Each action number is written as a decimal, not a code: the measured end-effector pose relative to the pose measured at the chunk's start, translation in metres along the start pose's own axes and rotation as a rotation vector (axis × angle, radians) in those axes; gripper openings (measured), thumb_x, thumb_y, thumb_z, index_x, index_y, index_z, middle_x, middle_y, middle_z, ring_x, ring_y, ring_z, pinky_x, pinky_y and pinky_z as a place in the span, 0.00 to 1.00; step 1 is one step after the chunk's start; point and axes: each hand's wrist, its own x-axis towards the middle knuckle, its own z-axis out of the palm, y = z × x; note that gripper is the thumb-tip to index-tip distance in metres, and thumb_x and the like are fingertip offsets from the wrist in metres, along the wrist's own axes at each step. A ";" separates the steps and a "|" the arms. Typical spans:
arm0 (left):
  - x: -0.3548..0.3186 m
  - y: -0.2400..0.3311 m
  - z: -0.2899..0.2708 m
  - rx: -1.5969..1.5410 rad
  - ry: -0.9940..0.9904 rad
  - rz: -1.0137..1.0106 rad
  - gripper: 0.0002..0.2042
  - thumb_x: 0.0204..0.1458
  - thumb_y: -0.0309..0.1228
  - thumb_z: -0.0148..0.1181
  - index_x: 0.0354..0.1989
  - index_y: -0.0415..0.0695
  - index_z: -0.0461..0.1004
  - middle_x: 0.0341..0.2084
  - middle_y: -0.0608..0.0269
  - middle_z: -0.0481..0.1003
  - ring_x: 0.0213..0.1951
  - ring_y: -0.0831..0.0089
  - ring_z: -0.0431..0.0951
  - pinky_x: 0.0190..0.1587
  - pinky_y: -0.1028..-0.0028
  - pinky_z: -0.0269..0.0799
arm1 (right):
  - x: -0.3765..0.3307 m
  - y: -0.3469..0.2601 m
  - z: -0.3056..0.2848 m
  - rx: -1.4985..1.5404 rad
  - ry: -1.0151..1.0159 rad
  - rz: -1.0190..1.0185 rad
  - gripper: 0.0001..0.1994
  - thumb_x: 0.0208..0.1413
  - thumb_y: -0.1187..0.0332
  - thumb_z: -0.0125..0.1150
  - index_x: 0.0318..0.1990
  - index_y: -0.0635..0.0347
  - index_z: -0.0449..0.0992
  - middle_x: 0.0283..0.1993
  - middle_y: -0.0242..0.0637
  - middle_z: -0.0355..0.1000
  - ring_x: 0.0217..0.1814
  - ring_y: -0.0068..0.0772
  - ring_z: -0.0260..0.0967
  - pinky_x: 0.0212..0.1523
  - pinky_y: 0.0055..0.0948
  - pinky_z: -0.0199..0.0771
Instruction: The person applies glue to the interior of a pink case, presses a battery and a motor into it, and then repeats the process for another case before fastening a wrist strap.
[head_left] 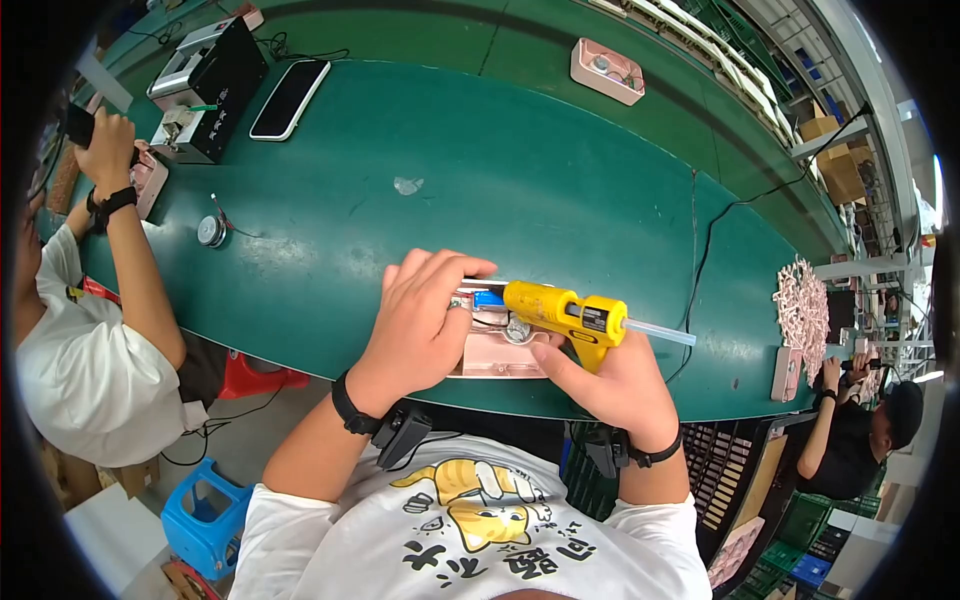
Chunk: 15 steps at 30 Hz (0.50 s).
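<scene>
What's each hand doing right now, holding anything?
Left hand: pressed down on the pink casing, steadying it; grip unclear.
Right hand: closed on the yellow glue gun, nozzle over the casing.

Left hand (420,325) hides much of the pink case (500,358) — glue gun (560,313) tip unseen

Near edge, centre: pink rectangular plastic casing (497,352) on the green work table (560,190)
On casing: left hand (420,325) at its left; yellow plastic glue gun (565,314) above its right, in right hand (605,385)
Far left: black flat smartphone (289,98) right of black box-shaped machine (210,90)
Far side: pink shallow tray (607,71)
</scene>
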 end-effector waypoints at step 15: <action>0.068 -0.047 -0.044 -0.269 -0.127 -0.083 0.13 0.65 0.21 0.55 0.55 0.37 0.80 0.43 0.60 0.82 0.36 0.72 0.80 0.39 0.71 0.78 | -0.069 0.108 -0.038 0.800 0.402 -0.040 0.14 0.65 0.63 0.70 0.49 0.62 0.75 0.46 0.50 0.82 0.30 0.28 0.75 0.32 0.28 0.77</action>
